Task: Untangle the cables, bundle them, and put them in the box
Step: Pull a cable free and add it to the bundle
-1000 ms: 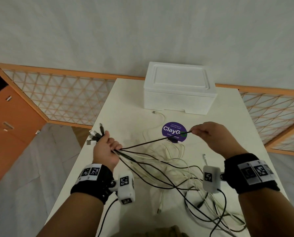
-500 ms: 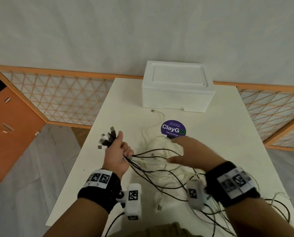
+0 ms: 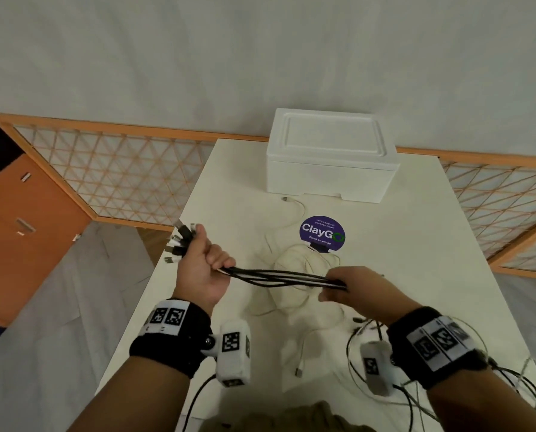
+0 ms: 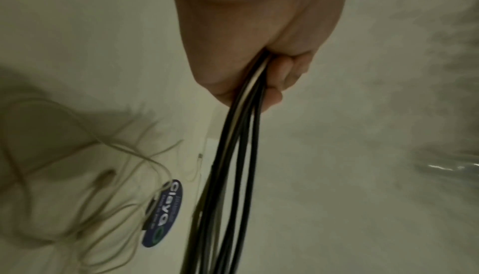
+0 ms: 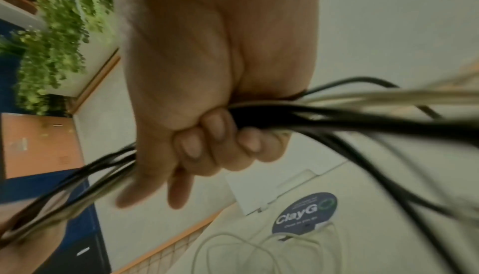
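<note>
Gripping cables, both hands near "ClayGo" sticker.

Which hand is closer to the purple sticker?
Right. The right hand grips the cable bundle just below the purple sticker; the left hand holds the other end, farther off to its left.

We read "ClayGo" in white on the round purple sticker stuck to the table at 6 o'clock from the white box; smaller lines blurred.
</note>
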Available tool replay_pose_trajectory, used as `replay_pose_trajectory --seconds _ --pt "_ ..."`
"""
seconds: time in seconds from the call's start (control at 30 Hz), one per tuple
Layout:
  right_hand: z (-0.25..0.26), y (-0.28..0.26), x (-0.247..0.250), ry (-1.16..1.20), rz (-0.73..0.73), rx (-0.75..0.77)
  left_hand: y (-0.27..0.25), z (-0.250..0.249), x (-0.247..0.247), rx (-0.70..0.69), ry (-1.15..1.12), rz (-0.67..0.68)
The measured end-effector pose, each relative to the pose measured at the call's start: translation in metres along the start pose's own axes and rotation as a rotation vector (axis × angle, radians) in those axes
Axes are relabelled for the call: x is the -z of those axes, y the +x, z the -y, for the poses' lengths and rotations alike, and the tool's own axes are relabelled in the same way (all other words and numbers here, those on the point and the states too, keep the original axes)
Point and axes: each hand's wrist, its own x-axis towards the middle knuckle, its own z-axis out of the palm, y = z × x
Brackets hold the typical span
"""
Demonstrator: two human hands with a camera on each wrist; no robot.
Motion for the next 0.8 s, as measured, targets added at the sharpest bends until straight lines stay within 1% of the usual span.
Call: replay_pose_trajectory --seconds 0.1,0.13,0.2,0.27,0.37,0.43,0.5,0.57,0.6,0.63,0.67,0.73,0.8 --pt "-0.007 -0.009 -0.007 0.107 0.114 -0.068 0.001 0.025 0.028 0.096 0.055 -0.119" --pt "-0.009 -0.011 -0.013 0.181 0.151 -0.129 0.001 0.034 0.038 0.137 0.075 -0.168" --pt "-0.016 -0.015 -0.032 0.263 0.256 -0.175 0.0 0.047 0.058 0.206 0.109 -0.252" --pt "-0.018 -0.014 -0.049 0.065 0.333 -0.146 -0.002 0.054 0.073 0.246 0.148 -0.301" --pt "-0.012 -0.011 -0.074 -0.205 0.361 -0.029 -0.005 0.056 0.082 0.274 0.196 -0.313" --pt "-0.006 -0.005 -0.085 -0.382 0.316 0.082 -0.005 0.056 0.08 0.285 0.214 -0.307" --pt "-0.007 0.005 -0.095 -0.499 0.258 0.206 -0.005 0.056 0.075 0.283 0.216 -0.3" --pt "-0.013 0.015 -0.099 -0.592 0.223 0.236 -0.004 0.055 0.069 0.27 0.215 -0.285" --pt "-0.013 0.019 -0.097 -0.572 0.186 0.208 -0.004 0.054 0.066 0.26 0.215 -0.272" --pt "-0.011 0.021 -0.093 -0.505 0.132 0.145 -0.004 0.053 0.062 0.251 0.217 -0.255" --pt "-0.008 0.022 -0.086 -0.414 0.075 0.087 -0.004 0.051 0.058 0.24 0.218 -0.233" --pt "0.0 0.025 -0.067 -0.159 -0.069 -0.035 -0.003 0.049 0.048 0.211 0.215 -0.187" --pt "0.011 0.026 -0.05 0.041 -0.185 -0.062 -0.003 0.049 0.034 0.187 0.215 -0.141"
